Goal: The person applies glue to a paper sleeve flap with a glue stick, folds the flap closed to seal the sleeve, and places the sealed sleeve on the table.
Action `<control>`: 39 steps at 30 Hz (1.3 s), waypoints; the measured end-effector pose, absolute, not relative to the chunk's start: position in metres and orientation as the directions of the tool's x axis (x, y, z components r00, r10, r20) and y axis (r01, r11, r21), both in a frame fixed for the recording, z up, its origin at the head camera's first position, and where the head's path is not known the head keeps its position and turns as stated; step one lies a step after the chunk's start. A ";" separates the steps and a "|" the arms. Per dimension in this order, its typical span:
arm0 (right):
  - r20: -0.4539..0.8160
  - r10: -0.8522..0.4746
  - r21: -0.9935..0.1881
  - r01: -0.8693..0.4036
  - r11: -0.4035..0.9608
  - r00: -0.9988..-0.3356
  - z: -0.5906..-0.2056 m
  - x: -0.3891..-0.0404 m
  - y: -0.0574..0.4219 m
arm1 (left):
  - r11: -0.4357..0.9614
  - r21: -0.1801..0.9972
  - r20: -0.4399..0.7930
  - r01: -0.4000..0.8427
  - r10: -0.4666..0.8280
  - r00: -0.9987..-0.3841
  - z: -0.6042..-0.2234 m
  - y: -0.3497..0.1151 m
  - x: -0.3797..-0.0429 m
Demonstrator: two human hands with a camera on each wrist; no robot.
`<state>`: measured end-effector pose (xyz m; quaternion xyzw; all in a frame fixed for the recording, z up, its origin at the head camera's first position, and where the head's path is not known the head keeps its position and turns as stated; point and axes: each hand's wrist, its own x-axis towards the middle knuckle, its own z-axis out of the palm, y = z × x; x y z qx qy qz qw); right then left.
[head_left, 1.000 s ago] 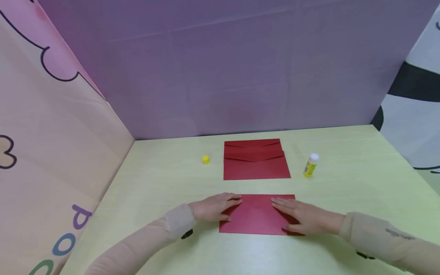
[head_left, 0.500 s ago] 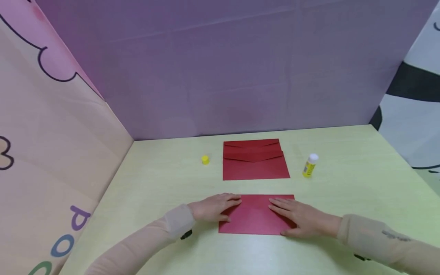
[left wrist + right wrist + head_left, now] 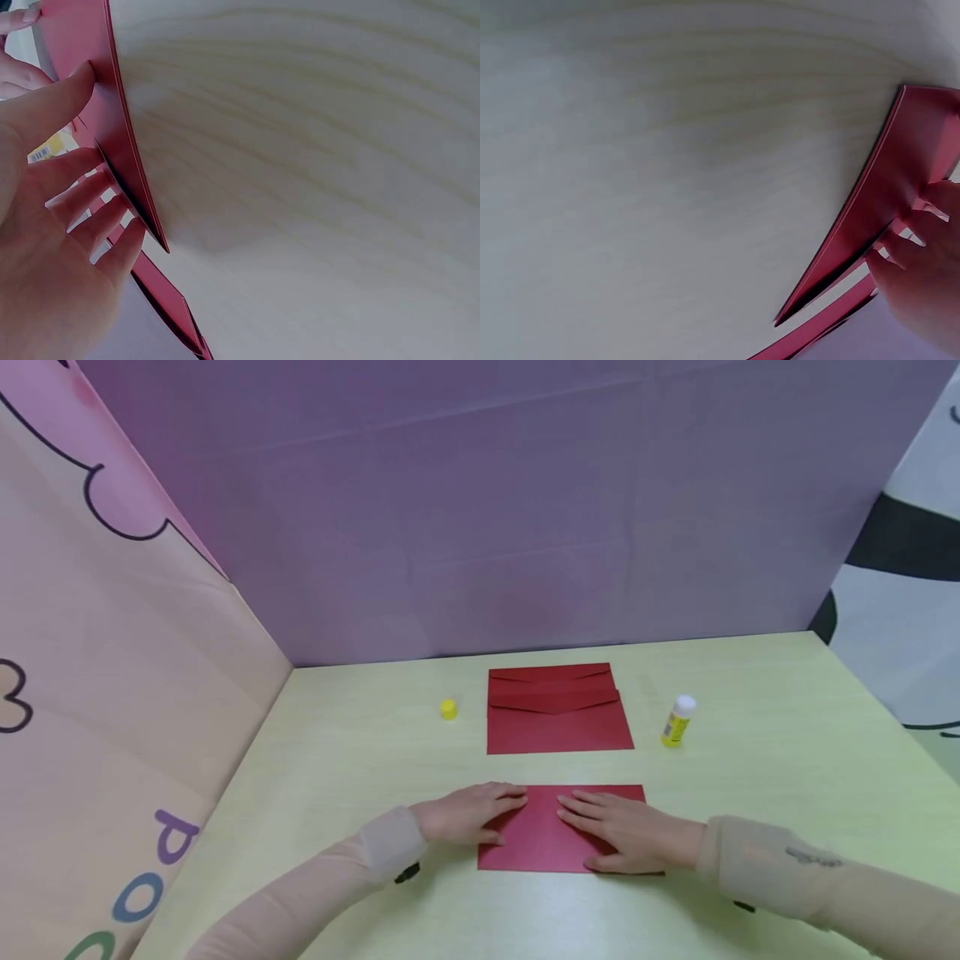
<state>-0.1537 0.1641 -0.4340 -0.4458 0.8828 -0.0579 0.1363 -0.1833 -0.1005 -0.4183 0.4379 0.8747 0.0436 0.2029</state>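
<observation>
A red envelope (image 3: pixel 540 835) lies flat on the table before me, its plain side up in the head view. My left hand (image 3: pixel 472 812) rests on its left end, fingers fairly straight and thumb spread toward the near edge. On the right half lies my right hand (image 3: pixel 626 832), fingers extended flat over the paper and thumb near the front edge. The left wrist view shows the left fingertips and thumb against the envelope (image 3: pixel 124 112). In the right wrist view the right fingers touch the envelope (image 3: pixel 885 187) near its long edge.
Behind the envelope lie more red envelopes (image 3: pixel 558 731), overlapping, with their flaps showing. A yellow cap (image 3: pixel 448 709) sits left of them. A yellow glue stick (image 3: pixel 677 722) with a white end stands to their right. A purple cloth backdrop (image 3: pixel 510 527) borders the table's far edge.
My right hand has slid left across the envelope, from its right end toward the middle. The left hand and the envelope have stayed in place.
</observation>
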 end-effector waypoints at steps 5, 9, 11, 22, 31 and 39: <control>-0.169 -0.810 -0.213 -0.782 0.586 -0.561 -0.436 -0.154 0.162 | 0.611 0.252 -0.316 0.750 0.785 -0.533 -0.418 -0.102 -0.183; -0.181 -0.801 -0.235 -0.766 0.598 -0.570 -0.438 -0.155 0.157 | 0.613 0.241 -0.319 0.752 0.782 -0.535 -0.418 -0.102 -0.183; -0.202 -0.791 -0.248 -0.751 0.612 -0.577 -0.439 -0.156 0.155 | 0.612 0.240 -0.320 0.754 0.783 -0.534 -0.418 -0.101 -0.183; -0.251 -0.753 -0.269 -0.703 0.658 -0.608 -0.441 -0.160 0.142 | 0.611 0.241 -0.313 0.754 0.784 -0.536 -0.420 -0.104 -0.184; -0.224 -0.756 -0.261 -0.710 0.654 -0.615 -0.440 -0.162 0.137 | 0.621 0.235 -0.304 0.748 0.778 -0.550 -0.420 -0.100 -0.182; -0.181 -0.756 -0.208 -0.727 0.655 -0.629 -0.435 -0.157 0.134 | 0.700 0.238 -0.323 0.674 0.711 -0.624 -0.415 -0.093 -0.177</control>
